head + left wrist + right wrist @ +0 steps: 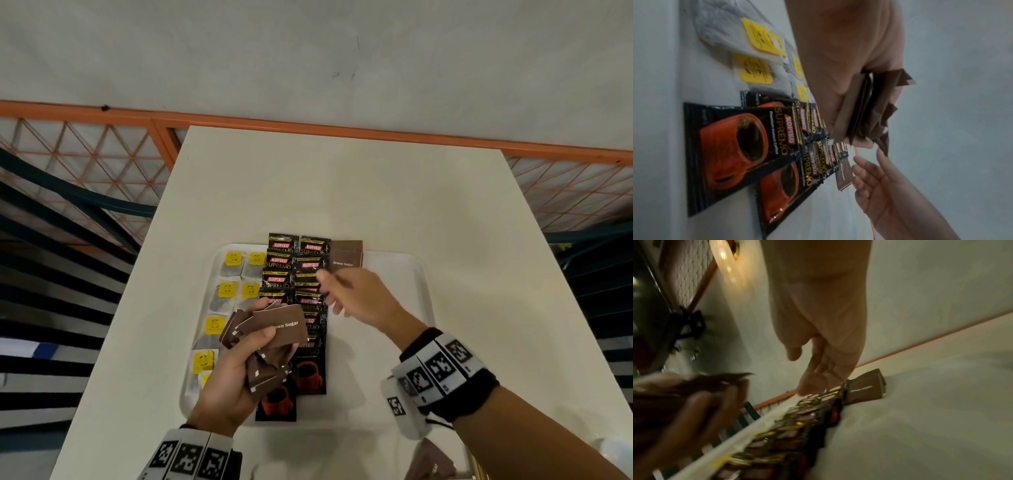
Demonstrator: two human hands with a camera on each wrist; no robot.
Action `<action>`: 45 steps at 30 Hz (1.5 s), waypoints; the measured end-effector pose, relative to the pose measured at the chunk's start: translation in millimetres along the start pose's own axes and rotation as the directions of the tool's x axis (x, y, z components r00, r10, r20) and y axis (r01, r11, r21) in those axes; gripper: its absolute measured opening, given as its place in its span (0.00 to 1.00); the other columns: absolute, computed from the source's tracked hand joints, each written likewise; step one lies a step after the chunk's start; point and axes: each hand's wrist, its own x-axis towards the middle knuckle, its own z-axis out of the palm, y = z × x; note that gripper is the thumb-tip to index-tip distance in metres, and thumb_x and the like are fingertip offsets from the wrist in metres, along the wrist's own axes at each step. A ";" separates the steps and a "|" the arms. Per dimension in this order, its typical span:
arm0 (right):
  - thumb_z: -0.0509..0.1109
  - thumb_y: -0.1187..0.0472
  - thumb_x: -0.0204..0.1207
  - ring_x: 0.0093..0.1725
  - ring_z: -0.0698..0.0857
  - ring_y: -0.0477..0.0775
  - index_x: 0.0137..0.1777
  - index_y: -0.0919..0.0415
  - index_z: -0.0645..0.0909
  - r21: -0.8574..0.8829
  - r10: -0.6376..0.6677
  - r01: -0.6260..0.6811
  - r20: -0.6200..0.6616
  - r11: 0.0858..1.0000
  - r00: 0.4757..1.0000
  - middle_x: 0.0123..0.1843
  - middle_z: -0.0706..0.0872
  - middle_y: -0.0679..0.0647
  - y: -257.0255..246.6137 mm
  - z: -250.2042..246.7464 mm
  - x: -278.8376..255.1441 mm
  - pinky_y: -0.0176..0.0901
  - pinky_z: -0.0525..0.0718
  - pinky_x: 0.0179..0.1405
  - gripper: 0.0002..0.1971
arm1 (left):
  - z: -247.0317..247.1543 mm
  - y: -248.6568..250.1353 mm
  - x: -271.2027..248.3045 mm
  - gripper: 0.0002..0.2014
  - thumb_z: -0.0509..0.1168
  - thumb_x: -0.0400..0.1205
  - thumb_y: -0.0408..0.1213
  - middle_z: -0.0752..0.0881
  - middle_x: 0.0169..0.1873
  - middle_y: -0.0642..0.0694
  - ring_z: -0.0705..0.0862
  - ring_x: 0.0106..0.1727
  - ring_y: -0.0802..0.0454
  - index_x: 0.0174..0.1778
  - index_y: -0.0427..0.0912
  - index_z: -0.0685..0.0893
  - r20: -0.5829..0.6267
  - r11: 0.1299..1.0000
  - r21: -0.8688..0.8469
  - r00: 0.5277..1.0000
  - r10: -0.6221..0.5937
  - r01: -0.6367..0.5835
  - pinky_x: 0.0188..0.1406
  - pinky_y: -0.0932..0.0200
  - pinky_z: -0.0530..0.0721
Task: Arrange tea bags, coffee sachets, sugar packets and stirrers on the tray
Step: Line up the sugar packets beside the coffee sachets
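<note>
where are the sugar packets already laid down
In the head view, two sugar packets lie at the tray's far edge, directly right of the coffee sachets and just beyond the right hand.

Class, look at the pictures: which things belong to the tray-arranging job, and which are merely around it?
Belonging to the job:
tray
tea bags
coffee sachets
placed sugar packets
sugar packets gripped by the left hand
right hand, empty

Merely around:
table
orange mesh railing
wall
</note>
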 end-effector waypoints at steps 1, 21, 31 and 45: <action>0.60 0.44 0.79 0.34 0.85 0.48 0.48 0.63 0.83 0.043 0.012 -0.017 0.115 0.999 0.993 0.41 0.88 0.56 -6.4 4.3 -6.7 0.34 0.80 0.32 0.22 | 0.7 -0.3 0.3 0.22 0.73 0.64 0.28 0.89 0.49 0.40 0.90 0.45 0.44 0.53 0.46 0.83 -0.002 1.000 -0.001 1.000 0.010 -0.010 0.36 0.52 0.89; 0.65 0.70 0.78 0.33 0.81 0.47 0.47 0.63 0.80 0.463 0.238 -0.139 -0.163 0.875 0.958 0.34 0.83 0.54 45.2 -19.0 6.1 0.32 0.79 0.30 0.04 | -12.2 -0.9 -9.5 0.39 0.83 0.54 0.35 0.88 0.54 0.39 0.90 0.46 0.44 0.63 0.43 0.81 -0.038 0.997 -0.077 0.999 0.020 -0.023 0.38 0.52 0.89; 0.69 0.68 0.75 0.31 0.79 0.46 0.45 0.62 0.82 0.366 0.266 -0.153 -0.283 0.918 0.922 0.31 0.82 0.50 61.9 -15.7 36.0 0.34 0.76 0.34 0.02 | -16.2 -3.0 -11.1 0.45 0.87 0.46 0.38 0.87 0.56 0.37 0.90 0.48 0.42 0.63 0.42 0.83 -0.031 0.994 -0.111 0.999 0.009 -0.012 0.41 0.49 0.89; 0.70 0.58 0.76 0.37 0.80 0.45 0.46 0.57 0.81 0.183 0.113 -0.042 -0.400 0.982 0.910 0.36 0.81 0.43 29.8 -4.0 11.9 0.27 0.73 0.35 0.03 | -4.3 -5.3 -5.0 0.42 0.85 0.43 0.36 0.88 0.52 0.37 0.89 0.48 0.41 0.58 0.44 0.85 -0.012 1.000 -0.009 1.000 0.018 -0.018 0.39 0.50 0.88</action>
